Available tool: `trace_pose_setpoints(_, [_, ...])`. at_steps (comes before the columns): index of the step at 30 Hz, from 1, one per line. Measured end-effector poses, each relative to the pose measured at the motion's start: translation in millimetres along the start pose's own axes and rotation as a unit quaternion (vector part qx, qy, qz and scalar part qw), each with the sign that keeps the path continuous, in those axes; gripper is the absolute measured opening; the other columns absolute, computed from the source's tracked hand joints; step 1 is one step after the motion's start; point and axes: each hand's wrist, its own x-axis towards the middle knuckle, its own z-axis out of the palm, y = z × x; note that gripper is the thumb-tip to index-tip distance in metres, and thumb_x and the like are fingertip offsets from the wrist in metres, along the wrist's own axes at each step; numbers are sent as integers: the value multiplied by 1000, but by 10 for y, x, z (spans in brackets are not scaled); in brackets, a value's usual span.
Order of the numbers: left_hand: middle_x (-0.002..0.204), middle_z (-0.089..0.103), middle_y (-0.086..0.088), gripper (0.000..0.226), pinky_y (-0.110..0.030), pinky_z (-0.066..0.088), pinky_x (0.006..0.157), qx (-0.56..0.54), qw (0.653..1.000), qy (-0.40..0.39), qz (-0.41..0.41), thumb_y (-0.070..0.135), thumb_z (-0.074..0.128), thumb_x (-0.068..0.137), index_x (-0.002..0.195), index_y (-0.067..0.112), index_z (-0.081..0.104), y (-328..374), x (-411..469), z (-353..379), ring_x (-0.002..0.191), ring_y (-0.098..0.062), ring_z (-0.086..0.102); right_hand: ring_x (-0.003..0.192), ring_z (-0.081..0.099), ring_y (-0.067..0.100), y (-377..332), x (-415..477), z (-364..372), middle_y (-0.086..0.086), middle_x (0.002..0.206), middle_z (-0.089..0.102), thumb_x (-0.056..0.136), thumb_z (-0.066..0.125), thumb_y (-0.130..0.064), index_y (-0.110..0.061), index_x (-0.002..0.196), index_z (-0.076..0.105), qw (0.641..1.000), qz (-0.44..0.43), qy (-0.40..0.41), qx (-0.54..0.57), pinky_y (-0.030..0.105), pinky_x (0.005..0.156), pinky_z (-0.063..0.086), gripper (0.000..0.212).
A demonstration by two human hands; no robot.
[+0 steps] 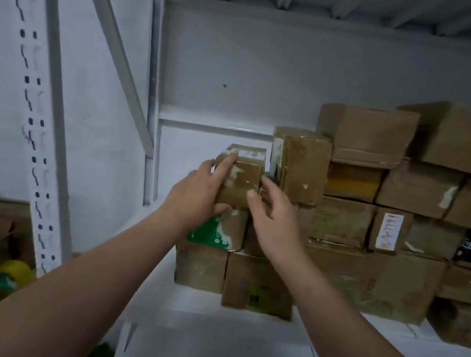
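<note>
A small brown taped cardboard box (242, 176) sits at the top of the left column of stacked boxes on a white metal shelf (206, 307). My left hand (199, 192) lies against the box's left face, fingers reaching up to its top edge and thumb under its lower front. My right hand (271, 215) is at the box's right side, thumb on its front face and fingers behind its right edge. Under it is a box with a green label (221, 230), then two plain boxes (201, 264).
A taller taped box (303, 164) stands right beside the held one. A wall of stacked cardboard boxes (409, 213) fills the shelf to the right. White slotted upright (32, 119) and diagonal brace stand left. Yellow tape rolls (9, 274) and an open carton lie lower left.
</note>
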Motion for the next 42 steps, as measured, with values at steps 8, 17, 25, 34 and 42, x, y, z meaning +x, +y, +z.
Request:
trace_pose_setpoints(8, [136, 27, -8, 79, -28, 47, 79, -154, 975, 132, 90, 19, 76, 78, 132, 35, 20, -183, -218, 161, 104, -31, 59, 107, 46, -16, -116, -57, 295, -5, 134, 38, 90, 52, -49, -42, 124, 41, 984, 7, 63, 164, 5, 74, 48, 37])
trace_pose_setpoints(17, [134, 26, -15, 74, -35, 54, 83, -205, 937, 170, 226, 5, 78, 74, 129, 21, 32, -415, -495, 52, 108, -38, 58, 111, 58, 21, -275, -59, 488, 12, 120, 55, 73, 73, -46, -33, 93, 45, 956, -41, 190, 222, 32, 81, 55, 37])
trace_pose_setpoints(25, [153, 10, -23, 101, -62, 22, 110, -48, 947, 226, 223, 24, 85, 66, 143, 22, 21, -836, 33, -552, 139, -47, 15, 95, 58, -2, -404, -92, 119, -6, 103, 60, 74, 71, -13, -21, 94, 52, 968, -159, 167, 101, 15, 76, 49, 28])
trace_pose_setpoints(34, [140, 27, 3, 102, -32, 46, 95, -231, 932, 100, 260, 45, 83, 60, 143, 31, 25, -919, 6, -781, 124, -9, 40, 90, 64, 6, -563, -61, -77, -12, 99, 66, 77, 66, -24, -28, 99, 60, 961, -118, 179, 176, 23, 69, 52, 23])
trace_pose_setpoints(42, [117, 49, 20, 46, -9, 48, 67, -604, 785, 119, 73, 42, 59, 85, 127, 38, 41, -693, -308, -741, 91, 13, 57, 131, 44, 21, -741, -199, 143, 2, 144, 44, 63, 59, -72, -59, 122, 39, 973, -50, 132, 184, 45, 105, 43, 64])
